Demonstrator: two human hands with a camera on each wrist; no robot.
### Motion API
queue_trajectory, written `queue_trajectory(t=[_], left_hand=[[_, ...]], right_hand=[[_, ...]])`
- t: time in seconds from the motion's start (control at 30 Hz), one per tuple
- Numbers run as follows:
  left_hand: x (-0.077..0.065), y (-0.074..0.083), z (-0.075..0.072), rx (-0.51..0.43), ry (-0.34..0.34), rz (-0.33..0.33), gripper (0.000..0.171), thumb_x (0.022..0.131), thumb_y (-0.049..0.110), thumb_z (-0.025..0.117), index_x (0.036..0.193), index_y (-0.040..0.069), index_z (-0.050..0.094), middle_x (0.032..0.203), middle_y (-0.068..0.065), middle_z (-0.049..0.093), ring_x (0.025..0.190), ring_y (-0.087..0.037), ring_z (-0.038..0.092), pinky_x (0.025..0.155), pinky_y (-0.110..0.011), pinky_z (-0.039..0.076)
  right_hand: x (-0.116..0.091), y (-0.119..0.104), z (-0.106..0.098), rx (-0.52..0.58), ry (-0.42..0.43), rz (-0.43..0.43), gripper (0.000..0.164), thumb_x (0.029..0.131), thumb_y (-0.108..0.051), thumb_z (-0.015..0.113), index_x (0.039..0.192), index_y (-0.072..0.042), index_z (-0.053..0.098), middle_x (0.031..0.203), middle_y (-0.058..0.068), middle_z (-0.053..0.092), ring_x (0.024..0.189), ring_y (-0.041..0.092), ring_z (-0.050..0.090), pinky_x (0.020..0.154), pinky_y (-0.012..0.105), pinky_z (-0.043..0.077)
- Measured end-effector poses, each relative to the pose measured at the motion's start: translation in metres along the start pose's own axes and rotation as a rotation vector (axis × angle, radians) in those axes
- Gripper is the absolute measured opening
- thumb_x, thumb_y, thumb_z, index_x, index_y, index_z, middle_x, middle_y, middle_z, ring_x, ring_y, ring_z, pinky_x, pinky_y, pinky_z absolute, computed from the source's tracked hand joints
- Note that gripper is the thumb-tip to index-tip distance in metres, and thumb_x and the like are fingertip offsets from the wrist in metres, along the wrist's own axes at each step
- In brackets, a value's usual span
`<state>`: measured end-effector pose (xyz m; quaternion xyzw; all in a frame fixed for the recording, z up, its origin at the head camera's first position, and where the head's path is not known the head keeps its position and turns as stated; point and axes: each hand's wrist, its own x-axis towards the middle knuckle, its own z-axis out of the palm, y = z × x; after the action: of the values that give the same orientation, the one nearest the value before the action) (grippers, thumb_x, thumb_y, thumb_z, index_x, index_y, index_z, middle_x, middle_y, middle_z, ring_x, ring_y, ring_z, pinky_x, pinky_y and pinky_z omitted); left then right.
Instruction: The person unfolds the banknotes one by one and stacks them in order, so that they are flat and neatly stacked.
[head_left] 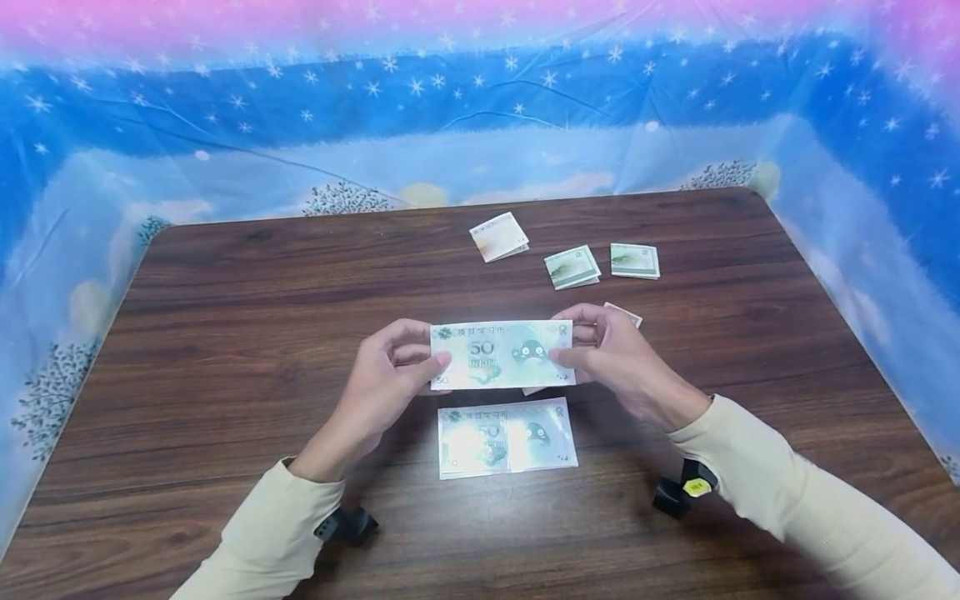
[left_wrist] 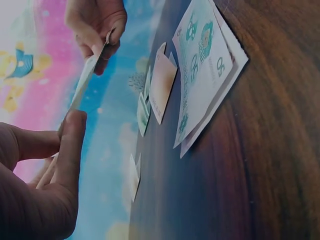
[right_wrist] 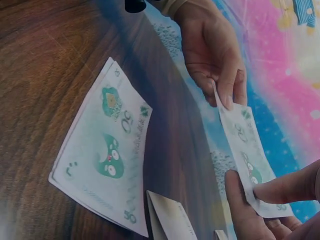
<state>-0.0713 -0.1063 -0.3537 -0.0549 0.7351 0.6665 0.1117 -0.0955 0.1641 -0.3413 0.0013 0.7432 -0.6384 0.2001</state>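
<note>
A green play banknote (head_left: 501,357) marked 50 is stretched flat between both hands, above the table. My left hand (head_left: 393,367) pinches its left end, thumb on the printed face and fingers behind. At the other end my right hand (head_left: 618,358) pinches it the same way, as the right wrist view also shows. Below it, nearer to me, more 50 notes (right_wrist: 107,150) lie in a small stack on the table, their edges slightly offset in the left wrist view. Glare washes out part of the top note.
Beyond the hands, folded notes lie on the brown wooden table (head_left: 262,333): a pale one (head_left: 500,237) and two green ones (head_left: 572,267). Another folded note (head_left: 624,314) is partly hidden behind the right hand. A blue and pink snowflake cloth (head_left: 480,92) hangs around the table.
</note>
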Motion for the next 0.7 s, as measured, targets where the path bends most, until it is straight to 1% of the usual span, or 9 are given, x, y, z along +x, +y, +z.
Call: queue_trajectory(t=[0.13,0.23,0.33,0.4,0.47,0.5,0.57,0.63,0.7], left_hand=[[-0.001,-0.003,-0.002,-0.029,-0.019,-0.031,0.029,0.09,-0.003,0.071,0.117,0.0,0.062,0.105,-0.018,0.073,0.088,-0.019,0.073,0.076,-0.034,0.061],[-0.002,-0.004,-0.003,-0.041,-0.034,-0.037,0.028,0.09,-0.004,0.071,0.116,-0.001,0.062,0.104,-0.017,0.073,0.088,-0.019,0.073,0.076,-0.034,0.061],[-0.004,-0.004,-0.004,-0.02,-0.047,-0.033,0.028,0.09,-0.002,0.071,0.116,-0.002,0.061,0.103,-0.017,0.073,0.088,-0.019,0.073,0.076,-0.035,0.061],[-0.005,-0.004,-0.004,0.024,-0.051,-0.027,0.029,0.089,0.0,0.072,0.116,-0.001,0.062,0.099,-0.016,0.074,0.087,-0.02,0.072,0.075,-0.035,0.061],[-0.007,-0.004,-0.005,0.096,-0.063,-0.011,0.031,0.089,0.003,0.074,0.117,0.0,0.062,0.095,-0.014,0.075,0.081,-0.024,0.073,0.073,-0.035,0.059],[-0.009,-0.005,-0.006,0.134,-0.073,0.002,0.032,0.089,0.005,0.075,0.117,0.0,0.062,0.093,-0.014,0.075,0.078,-0.027,0.073,0.071,-0.036,0.059],[-0.012,-0.005,-0.007,0.21,-0.097,0.03,0.034,0.089,0.008,0.076,0.119,0.0,0.062,0.088,-0.012,0.076,0.071,-0.03,0.073,0.069,-0.037,0.059],[-0.014,-0.006,-0.008,0.279,-0.136,0.066,0.035,0.089,0.009,0.076,0.12,-0.001,0.061,0.084,-0.01,0.075,0.065,-0.032,0.072,0.065,-0.04,0.059],[-0.017,-0.007,-0.008,0.334,-0.173,0.094,0.036,0.09,0.009,0.076,0.12,-0.002,0.06,0.082,-0.008,0.075,0.063,-0.029,0.072,0.062,-0.041,0.06]], right_hand=[[-0.002,0.004,-0.001,-0.006,-0.003,-0.001,0.033,0.087,0.007,0.068,0.119,0.006,0.058,0.097,0.006,0.073,0.078,0.012,0.066,0.065,0.027,0.054],[-0.003,0.006,-0.002,-0.013,-0.003,0.005,0.034,0.087,0.006,0.068,0.12,0.007,0.059,0.098,0.007,0.074,0.079,0.013,0.066,0.066,0.027,0.054],[-0.004,0.008,-0.003,-0.038,-0.006,0.01,0.034,0.088,0.004,0.07,0.119,0.007,0.06,0.102,0.009,0.074,0.083,0.013,0.068,0.07,0.028,0.056],[-0.005,0.009,-0.004,-0.056,-0.014,0.013,0.032,0.088,0.002,0.072,0.117,0.007,0.06,0.102,0.011,0.074,0.084,0.014,0.069,0.073,0.03,0.058],[-0.006,0.01,-0.005,-0.091,-0.025,0.008,0.028,0.088,0.0,0.073,0.113,0.007,0.061,0.095,0.01,0.073,0.082,0.013,0.068,0.073,0.031,0.059],[-0.007,0.01,-0.006,-0.126,-0.025,-0.006,0.027,0.087,-0.001,0.075,0.11,0.007,0.062,0.091,0.009,0.071,0.078,0.013,0.067,0.071,0.03,0.058],[-0.009,0.011,-0.008,-0.194,-0.035,-0.046,0.026,0.086,-0.003,0.077,0.106,0.006,0.063,0.083,0.008,0.069,0.072,0.012,0.064,0.066,0.028,0.057],[-0.01,0.012,-0.01,-0.284,-0.044,-0.101,0.024,0.084,-0.004,0.079,0.102,0.006,0.065,0.077,0.005,0.064,0.066,0.011,0.059,0.06,0.026,0.053],[-0.011,0.015,-0.011,-0.367,-0.053,-0.158,0.022,0.083,-0.004,0.08,0.097,0.005,0.066,0.073,0.002,0.062,0.062,0.01,0.056,0.056,0.023,0.048]])
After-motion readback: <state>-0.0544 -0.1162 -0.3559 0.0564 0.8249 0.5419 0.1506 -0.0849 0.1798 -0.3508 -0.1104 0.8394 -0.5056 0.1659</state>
